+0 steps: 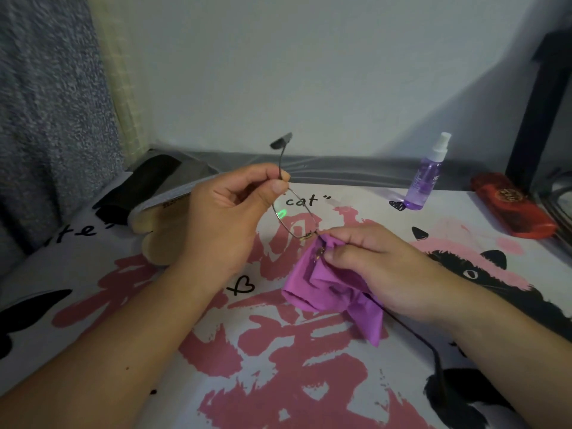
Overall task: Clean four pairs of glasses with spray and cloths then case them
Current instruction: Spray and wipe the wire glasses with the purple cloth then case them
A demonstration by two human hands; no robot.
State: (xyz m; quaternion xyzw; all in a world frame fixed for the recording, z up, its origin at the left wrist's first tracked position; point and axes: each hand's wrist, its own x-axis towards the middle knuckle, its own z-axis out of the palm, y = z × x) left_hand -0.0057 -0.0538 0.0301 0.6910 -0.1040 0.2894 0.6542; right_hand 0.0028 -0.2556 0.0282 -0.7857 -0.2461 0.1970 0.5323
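Note:
I hold a pair of thin metal-framed glasses (294,219) above the table. My left hand (226,212) pinches the frame at its left hinge, and one temple with a dark tip sticks up behind my fingers. My right hand (371,264) pinches a purple cloth (322,292) round the other lens, which the cloth hides. The second temple (433,351) trails down to the lower right. A purple spray bottle (425,178) with a white nozzle stands at the back right, apart from both hands.
A red glasses case (513,205) lies at the far right. A black case (139,187) and an open light-coloured case (161,224) lie at the left behind my left hand. A white cloth (278,366) with pink characters and black cats covers the table.

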